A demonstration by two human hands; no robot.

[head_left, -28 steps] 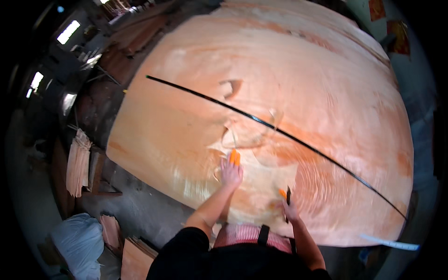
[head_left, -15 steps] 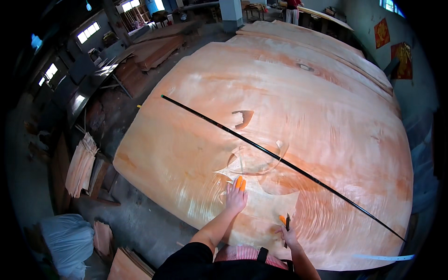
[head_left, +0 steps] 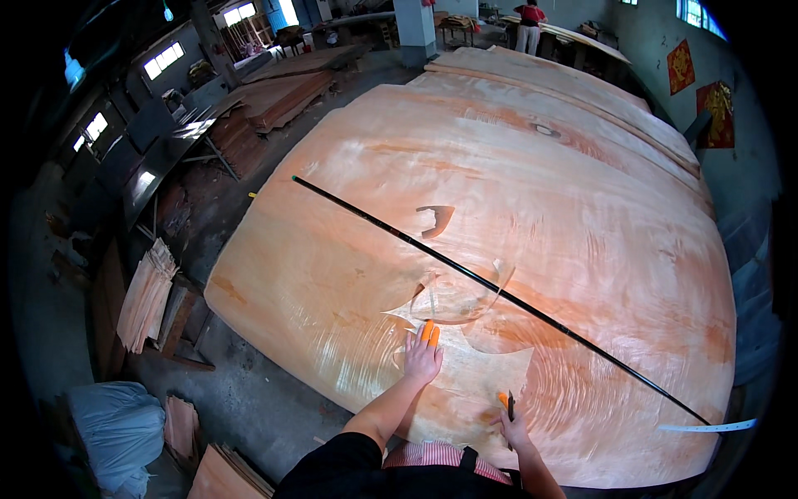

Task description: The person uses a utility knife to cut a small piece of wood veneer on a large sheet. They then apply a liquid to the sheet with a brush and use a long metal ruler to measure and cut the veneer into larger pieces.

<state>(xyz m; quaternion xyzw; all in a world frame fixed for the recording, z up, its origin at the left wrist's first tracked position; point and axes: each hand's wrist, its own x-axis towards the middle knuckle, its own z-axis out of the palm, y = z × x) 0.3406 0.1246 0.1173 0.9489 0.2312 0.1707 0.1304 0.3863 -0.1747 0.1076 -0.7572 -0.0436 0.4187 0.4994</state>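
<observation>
My left hand (head_left: 424,359) lies flat on a large sheet of pale orange wood veneer (head_left: 332,249), fingers stretched out, two of them in orange finger covers. Just beyond its fingertips is a torn, jagged piece of veneer (head_left: 453,298) with curled edges. My right hand (head_left: 514,430), closer to me, grips a dark, slim, knife-like tool (head_left: 510,406) pointing away from me. An orange cover shows on one of its fingers. Beneath and between the hands lies a paler veneer patch (head_left: 478,374) with an irregular outline.
A long black pole (head_left: 432,248) crosses the sheet diagonally, with a white strip (head_left: 706,427) at its near right end. A curved veneer scrap (head_left: 436,221) lies beyond the pole. Veneer stacks (head_left: 145,295) and a grey sack (head_left: 116,432) stand left. Another person (head_left: 529,25) is at the back.
The view has tilted up a little, showing more of the person at the back. The white strip has shifted away from me, up to the pole's end. Both hands stay almost in place.
</observation>
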